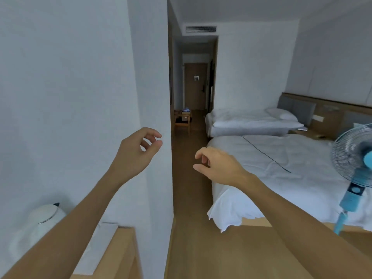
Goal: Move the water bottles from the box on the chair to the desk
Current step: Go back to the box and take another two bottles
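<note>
A head-worn camera looks down a hotel room toward a narrow hallway. Two bare forearms reach forward into the view, both hands raised in mid-air and holding nothing. The left hand (138, 150) hangs in front of a white wall corner (161, 97), its fingers loosely curled with the thumb close to the fingertips. The right hand (217, 166) floats above the wooden floor (189, 178), palm down, its fingers also loosely curled and slightly apart. Far down the hallway, well apart from both hands, stands a wooden chair (182, 122) with a box (186, 112) on it; bluish shapes at the top of the box may be the water bottles, but they are too small to tell. Behind the chair is a brown door (196, 87). At the lower left, a light wooden desk (124, 254) edge shows, with a white kettle (44, 216) beside the left forearm. On the right are two beds with white bedding, the nearer bed (281, 168) with a dark cable lying across it, and a blue standing fan (354, 158) at the right edge.
</note>
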Available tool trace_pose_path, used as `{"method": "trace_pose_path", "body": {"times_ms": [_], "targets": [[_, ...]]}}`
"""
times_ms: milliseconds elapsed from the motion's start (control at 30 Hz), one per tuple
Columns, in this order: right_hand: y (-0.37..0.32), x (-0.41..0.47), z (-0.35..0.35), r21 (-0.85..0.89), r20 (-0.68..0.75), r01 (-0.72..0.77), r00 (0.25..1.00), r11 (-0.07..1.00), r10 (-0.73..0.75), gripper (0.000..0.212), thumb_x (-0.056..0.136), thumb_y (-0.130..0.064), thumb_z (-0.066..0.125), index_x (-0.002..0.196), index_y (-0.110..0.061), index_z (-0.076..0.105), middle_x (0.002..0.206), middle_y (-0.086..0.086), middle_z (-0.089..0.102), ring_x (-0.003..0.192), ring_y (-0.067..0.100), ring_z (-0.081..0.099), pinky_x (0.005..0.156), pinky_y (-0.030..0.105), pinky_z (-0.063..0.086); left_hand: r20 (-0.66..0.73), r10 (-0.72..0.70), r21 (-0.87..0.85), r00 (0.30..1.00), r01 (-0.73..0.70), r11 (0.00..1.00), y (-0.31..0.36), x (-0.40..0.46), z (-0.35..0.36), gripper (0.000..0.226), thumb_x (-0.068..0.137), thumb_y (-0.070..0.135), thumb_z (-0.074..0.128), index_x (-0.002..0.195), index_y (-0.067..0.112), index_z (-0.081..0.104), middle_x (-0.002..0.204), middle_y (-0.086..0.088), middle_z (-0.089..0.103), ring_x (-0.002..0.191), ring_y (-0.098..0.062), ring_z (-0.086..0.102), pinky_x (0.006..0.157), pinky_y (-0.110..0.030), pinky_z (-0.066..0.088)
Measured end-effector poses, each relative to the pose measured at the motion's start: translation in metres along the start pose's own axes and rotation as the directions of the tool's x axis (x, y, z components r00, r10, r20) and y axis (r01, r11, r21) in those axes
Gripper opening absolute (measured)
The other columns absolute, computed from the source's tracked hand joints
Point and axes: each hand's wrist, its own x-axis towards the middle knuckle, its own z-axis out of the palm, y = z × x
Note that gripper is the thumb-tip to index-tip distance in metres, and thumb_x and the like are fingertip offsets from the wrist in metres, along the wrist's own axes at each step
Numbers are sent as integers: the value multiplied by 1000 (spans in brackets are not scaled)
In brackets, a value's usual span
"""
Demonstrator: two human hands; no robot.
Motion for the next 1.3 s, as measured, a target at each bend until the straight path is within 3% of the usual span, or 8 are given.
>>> {"method": "trace_pose_path", "body": {"times_ms": [133,400,500,633,1067,1300], "targets": [[61,4,-18,-8,-20,-77,997,997,77,26,92,-50,56,113,-34,53,100,-13,55,81,5,53,64,16,37,36,44,36,998,-46,998,15,37,59,9,93,30,61,102,31,62,93,18,62,82,-8,61,61,-3,40],[149,53,-13,-49,-57,-126,991,991,123,30,92,-53,55,115,-33,53,100,-13,55,84,5,53,67,21,39,88,109,42,990,-113,993,-9,120,144,9,93,33,60,100,37,59,91,22,59,84,0,58,60,-1,41],[180,88,1,-64,-68,-138,989,988,134,29,92,-53,55,114,-35,52,99,-15,53,80,4,51,62,15,34,95,123,22,988,-126,992,-33,157,174,10,93,33,60,102,37,60,92,22,59,84,-1,58,61,1,41],[221,148,25,-60,-77,-159,985,985,154,28,91,-52,55,114,-35,52,100,-16,51,81,5,50,69,21,40,89,157,-7,984,-157,988,-71,215,212,10,93,33,60,102,36,60,91,22,59,87,4,55,63,1,40],[336,343,89,-58,-48,-197,980,979,194,28,91,-51,56,113,-37,50,101,-15,50,76,5,50,66,20,40,110,146,17,983,-148,989,-192,398,302,10,93,33,60,102,38,59,90,22,59,88,7,54,62,1,41],[419,449,122,-24,-26,-166,986,986,165,29,92,-49,56,117,-34,51,106,-15,50,86,5,50,69,21,37,117,128,46,985,-134,990,-259,490,367,12,92,31,60,103,35,61,91,20,60,83,-1,57,61,0,41]]}}
